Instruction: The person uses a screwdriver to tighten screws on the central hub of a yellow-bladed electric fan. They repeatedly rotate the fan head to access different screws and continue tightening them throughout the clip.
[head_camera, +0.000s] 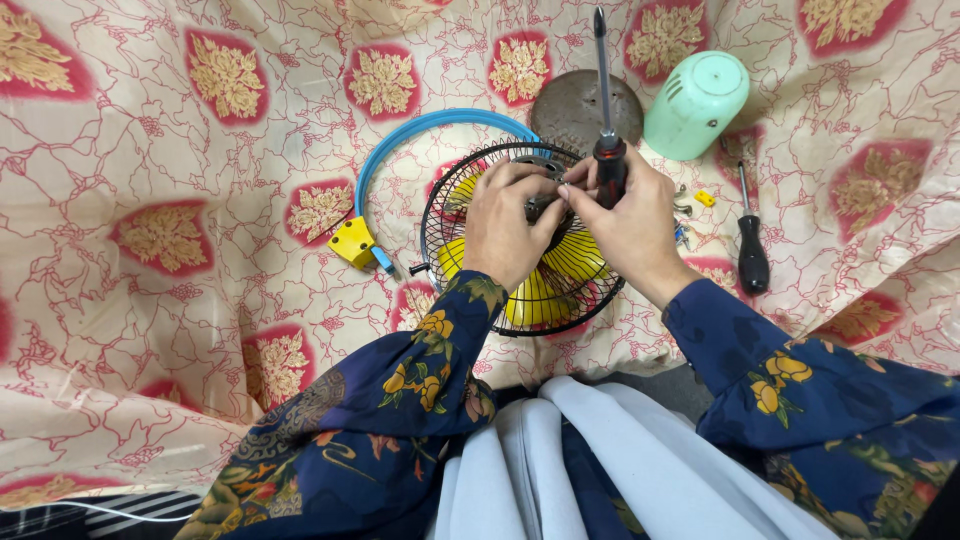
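Observation:
A small fan with a black wire guard (440, 215) and yellow blades (575, 260) lies on a patterned cloth in front of me. My left hand (505, 220) rests on the guard, its fingertips at the dark hub in the middle. My right hand (630, 215) meets it there from the right and also holds a screwdriver (607, 120) with a black and red handle, shaft pointing up and away from me. What the fingertips pinch at the hub is hidden.
A blue ring with a yellow clip (352, 242) lies left of the fan. Behind it sit a dark round disc (575, 100) and a mint green plastic cover (695, 103). A second black-handled screwdriver (750, 250), small screws and a yellow piece (705, 198) lie to the right.

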